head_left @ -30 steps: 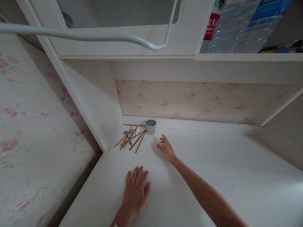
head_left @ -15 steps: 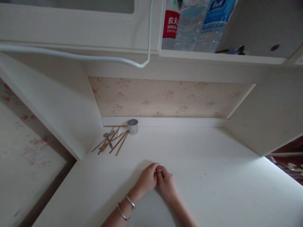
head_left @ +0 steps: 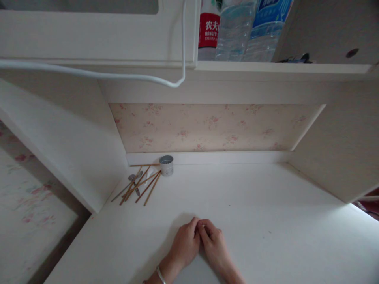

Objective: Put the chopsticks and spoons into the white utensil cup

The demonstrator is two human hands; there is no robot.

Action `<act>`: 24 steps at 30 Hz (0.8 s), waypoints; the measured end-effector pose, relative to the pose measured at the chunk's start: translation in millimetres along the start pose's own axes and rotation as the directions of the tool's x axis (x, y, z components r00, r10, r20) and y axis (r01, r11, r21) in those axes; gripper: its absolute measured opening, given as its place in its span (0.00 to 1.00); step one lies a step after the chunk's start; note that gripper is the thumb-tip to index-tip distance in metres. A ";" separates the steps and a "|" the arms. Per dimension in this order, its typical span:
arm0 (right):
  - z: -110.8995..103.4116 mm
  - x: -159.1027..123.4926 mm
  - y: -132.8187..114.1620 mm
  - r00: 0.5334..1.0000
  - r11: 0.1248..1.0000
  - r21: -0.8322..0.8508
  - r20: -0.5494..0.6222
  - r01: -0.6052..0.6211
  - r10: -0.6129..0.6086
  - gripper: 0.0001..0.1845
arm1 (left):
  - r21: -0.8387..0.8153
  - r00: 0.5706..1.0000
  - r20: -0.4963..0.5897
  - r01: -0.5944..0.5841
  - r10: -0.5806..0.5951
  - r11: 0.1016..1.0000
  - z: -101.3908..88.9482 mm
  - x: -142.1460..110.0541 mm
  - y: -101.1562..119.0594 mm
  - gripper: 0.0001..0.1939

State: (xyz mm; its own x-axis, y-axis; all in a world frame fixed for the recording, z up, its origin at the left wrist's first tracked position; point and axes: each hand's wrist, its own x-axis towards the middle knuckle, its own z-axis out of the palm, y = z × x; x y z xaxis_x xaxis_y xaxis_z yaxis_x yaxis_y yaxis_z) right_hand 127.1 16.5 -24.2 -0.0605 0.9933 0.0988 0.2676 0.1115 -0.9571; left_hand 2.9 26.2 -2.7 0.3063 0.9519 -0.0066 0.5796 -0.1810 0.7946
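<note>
My left hand (head_left: 184, 244) and my right hand (head_left: 215, 245) rest side by side on the white desk (head_left: 266, 221), fingertips touching each other, fingers curled, nothing seen in them. A bracelet shows on my left wrist. Far from both hands, in the back left corner, several wooden chopsticks (head_left: 145, 184) and a metal spoon (head_left: 134, 181) lie loose on the desk. A small perforated metal cup (head_left: 166, 165) stands upright just right of them, by the back wall.
A white side panel (head_left: 68, 150) walls the desk on the left, another panel (head_left: 340, 150) on the right. A shelf above holds water bottles (head_left: 237, 27). A white cable (head_left: 118, 75) hangs across the upper cabinet. Flowered wallpaper (head_left: 207, 128) backs the desk.
A second ago my right hand reached toward the metal cup and my left lay flat. Both hands have drawn back and come together near me. The view shifted right and slightly down.
</note>
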 end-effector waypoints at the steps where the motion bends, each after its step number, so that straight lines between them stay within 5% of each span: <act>1: -0.1 -0.1 -0.1 1.000 1.000 -0.003 0.002 -0.002 0.002 0.18 | 0.003 1.000 -0.002 -0.006 0.006 1.000 0.1 -0.3 -0.2 0.13; 24: -1.4 -2.3 -1.6 1.000 0.999 -0.032 0.024 -0.002 0.003 0.17 | 0.034 1.000 0.016 -0.021 0.021 0.999 0.2 -3.3 -2.1 0.14</act>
State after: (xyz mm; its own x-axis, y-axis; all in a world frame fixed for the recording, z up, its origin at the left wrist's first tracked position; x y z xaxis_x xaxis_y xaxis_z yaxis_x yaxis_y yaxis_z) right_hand 128.2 14.1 -22.5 -0.0827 0.9926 0.0894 0.2982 0.1102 -0.9481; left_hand 0.8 23.3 -4.5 0.3303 0.9439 0.0004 0.5985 -0.2098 0.7732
